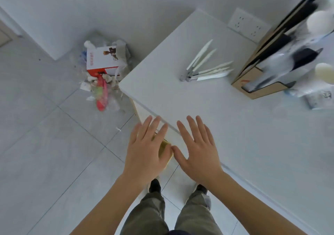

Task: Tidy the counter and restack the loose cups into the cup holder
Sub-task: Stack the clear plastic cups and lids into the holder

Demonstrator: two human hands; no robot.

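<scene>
My left hand (147,148) and my right hand (197,149) hover flat, fingers spread, over the near corner of the white counter (226,126); both hold nothing. The left hand is just off the counter's edge, above a yellow thing that it partly hides. At the far right stands a tan and black cardboard cup holder (260,75), blurred, with white cups (319,23) and clear plastic wrap (289,62) around it. A bundle of white plastic cutlery on a metal ring (207,66) lies on the counter beyond my hands.
A heap of rubbish with a red and white box (103,61) lies on the tiled floor left of the counter. A wall socket (246,24) sits behind the counter. My legs and shoes (155,186) are below.
</scene>
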